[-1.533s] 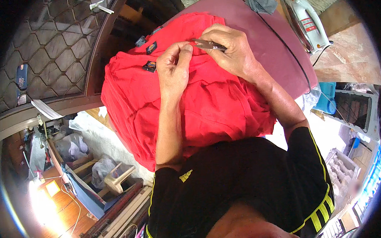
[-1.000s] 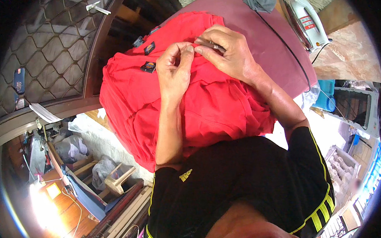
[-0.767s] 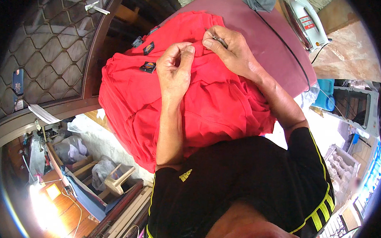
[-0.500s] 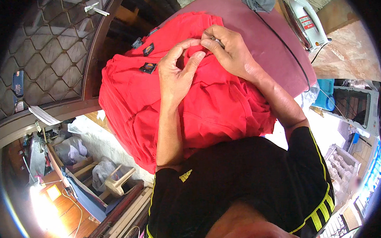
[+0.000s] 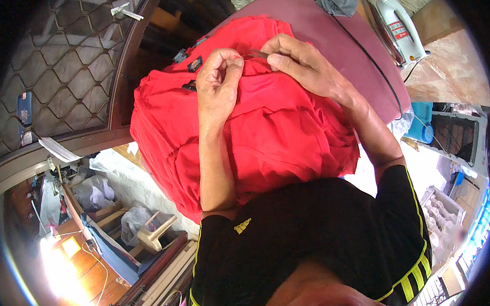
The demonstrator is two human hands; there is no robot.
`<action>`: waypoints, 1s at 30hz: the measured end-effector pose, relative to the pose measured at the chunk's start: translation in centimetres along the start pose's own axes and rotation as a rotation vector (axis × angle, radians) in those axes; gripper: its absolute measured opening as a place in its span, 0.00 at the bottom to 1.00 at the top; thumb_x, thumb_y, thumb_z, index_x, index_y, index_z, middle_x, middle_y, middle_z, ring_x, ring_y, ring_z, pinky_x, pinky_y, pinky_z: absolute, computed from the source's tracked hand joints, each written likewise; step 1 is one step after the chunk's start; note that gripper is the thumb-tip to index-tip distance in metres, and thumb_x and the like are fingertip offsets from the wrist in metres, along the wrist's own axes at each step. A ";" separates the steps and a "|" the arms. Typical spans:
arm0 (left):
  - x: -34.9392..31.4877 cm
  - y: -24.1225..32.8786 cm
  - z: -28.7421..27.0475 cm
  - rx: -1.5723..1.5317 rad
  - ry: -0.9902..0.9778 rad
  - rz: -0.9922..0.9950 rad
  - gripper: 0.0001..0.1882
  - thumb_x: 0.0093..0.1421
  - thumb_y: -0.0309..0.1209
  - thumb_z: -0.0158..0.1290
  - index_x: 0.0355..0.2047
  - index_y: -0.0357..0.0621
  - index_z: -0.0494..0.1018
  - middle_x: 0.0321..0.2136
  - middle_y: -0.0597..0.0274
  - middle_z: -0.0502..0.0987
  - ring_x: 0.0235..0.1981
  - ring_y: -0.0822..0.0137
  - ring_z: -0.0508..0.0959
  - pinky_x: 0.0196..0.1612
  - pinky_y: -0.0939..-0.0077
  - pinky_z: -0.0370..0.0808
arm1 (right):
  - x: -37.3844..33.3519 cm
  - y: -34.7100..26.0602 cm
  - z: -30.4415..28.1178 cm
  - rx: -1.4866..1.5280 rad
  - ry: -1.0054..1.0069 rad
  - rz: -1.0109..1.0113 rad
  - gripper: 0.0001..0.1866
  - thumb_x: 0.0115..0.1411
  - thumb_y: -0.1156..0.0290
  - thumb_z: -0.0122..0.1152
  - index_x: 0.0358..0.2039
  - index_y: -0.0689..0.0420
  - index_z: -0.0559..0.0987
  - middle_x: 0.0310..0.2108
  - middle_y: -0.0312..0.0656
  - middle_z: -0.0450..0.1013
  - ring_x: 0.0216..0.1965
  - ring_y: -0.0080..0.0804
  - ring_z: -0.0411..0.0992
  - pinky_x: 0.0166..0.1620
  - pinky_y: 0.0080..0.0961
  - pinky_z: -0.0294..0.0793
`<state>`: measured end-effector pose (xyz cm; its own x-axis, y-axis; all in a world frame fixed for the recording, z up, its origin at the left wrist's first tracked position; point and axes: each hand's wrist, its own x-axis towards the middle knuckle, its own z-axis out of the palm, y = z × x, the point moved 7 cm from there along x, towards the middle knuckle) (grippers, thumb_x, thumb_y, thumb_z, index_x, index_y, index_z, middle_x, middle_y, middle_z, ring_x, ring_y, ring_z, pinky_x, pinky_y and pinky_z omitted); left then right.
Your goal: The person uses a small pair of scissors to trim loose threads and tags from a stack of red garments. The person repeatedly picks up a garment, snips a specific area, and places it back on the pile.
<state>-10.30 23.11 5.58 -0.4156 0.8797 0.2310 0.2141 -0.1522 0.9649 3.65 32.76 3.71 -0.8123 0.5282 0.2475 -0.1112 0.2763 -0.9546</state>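
A pile of red garments [image 5: 277, 135] with dark neck labels lies in front of me. Over its far part, my left hand [image 5: 217, 86] is closed in a pinch, with a bit of red cloth at the fingertips. To its right, my right hand [image 5: 301, 64] is closed around a small, slim metal tool [image 5: 259, 54], whose pointed end faces the left fingertips. Whether this is snips or tweezers I cannot tell. One dark label [image 5: 195, 63] shows beside my left hand; another is partly covered by it.
The garments rest on a mauve padded board [image 5: 372, 89], crossed by a black cord. A white iron [image 5: 400, 29] stands at its far right, near a grey cloth [image 5: 337, 1]. A metal lattice gate [image 5: 64, 67] borders the left; a beige stool [image 5: 156, 231] is at lower left.
My hands have moved apart, the left slightly leftward and into a tighter pinch. More of the metal tool shows between them. The red cloth that was raised between my hands has dropped lower.
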 end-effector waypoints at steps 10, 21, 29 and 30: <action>-0.2 0.8 0.4 -0.015 0.018 0.068 0.01 0.66 0.21 0.51 0.36 0.40 0.71 0.28 0.75 0.68 0.29 0.82 0.65 0.33 0.87 0.63 | 0.0 -2.3 -0.1 -0.369 -0.003 -0.108 0.08 0.64 0.70 0.55 0.41 0.60 0.73 0.27 0.44 0.74 0.30 0.38 0.73 0.35 0.35 0.70; -0.3 1.0 0.6 0.049 0.001 0.126 0.02 0.65 0.21 0.53 0.37 0.38 0.73 0.30 0.72 0.72 0.29 0.82 0.67 0.34 0.87 0.67 | 0.7 -3.7 0.2 -0.534 0.000 -0.235 0.08 0.63 0.66 0.56 0.36 0.57 0.72 0.29 0.46 0.76 0.34 0.49 0.77 0.35 0.44 0.74; -1.8 3.8 -1.1 0.340 0.253 0.352 0.04 0.59 0.20 0.55 0.35 0.40 0.74 0.31 0.64 0.75 0.33 0.72 0.73 0.37 0.79 0.70 | -1.4 -2.1 -2.4 -0.288 0.002 -0.058 0.08 0.66 0.72 0.53 0.44 0.59 0.74 0.34 0.40 0.75 0.38 0.32 0.73 0.43 0.29 0.72; -2.7 5.9 -0.4 0.571 0.268 0.494 0.05 0.58 0.22 0.56 0.35 0.42 0.74 0.32 0.64 0.76 0.32 0.69 0.74 0.36 0.78 0.69 | -2.2 -1.4 -3.5 -0.192 0.040 -0.014 0.09 0.66 0.74 0.51 0.45 0.60 0.75 0.35 0.37 0.75 0.39 0.26 0.72 0.45 0.26 0.70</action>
<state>-8.25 19.71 10.69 -0.3376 0.6213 0.7071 0.8179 -0.1782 0.5471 7.58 34.05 5.05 -0.7878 0.5533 0.2706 -0.0078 0.4303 -0.9026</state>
